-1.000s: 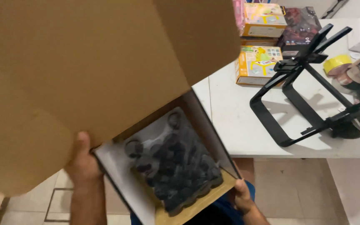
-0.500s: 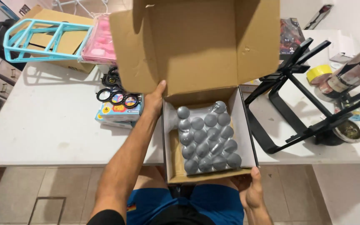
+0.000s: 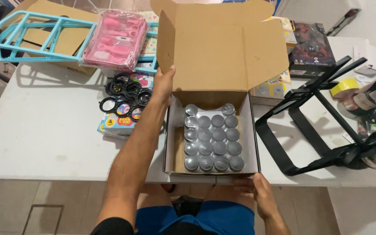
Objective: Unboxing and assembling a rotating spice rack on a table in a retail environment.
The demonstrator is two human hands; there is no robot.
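Observation:
An open brown cardboard box (image 3: 254,143) rests at the near edge of a white table (image 3: 44,135). Its lid stands upright. Inside lie several round silvery caps (image 3: 212,139) packed in rows under clear wrap. My left hand (image 3: 164,85) grips the left side flap of the lid, near the box's back left corner. My right hand (image 3: 257,196) holds the box's front edge at its near right corner, fingers under the rim.
Left of the box lie black rings (image 3: 125,93) on a colourful flat pack, a pink wrapped set (image 3: 114,39) and a light blue frame (image 3: 35,32). Black metal stands (image 3: 323,126) sit to the right, with yellow tape (image 3: 344,88) and small boxes behind.
The box came down from close to my face and now rests on the table's edge, lid upright. My left hand moved up to the lid's left flap.

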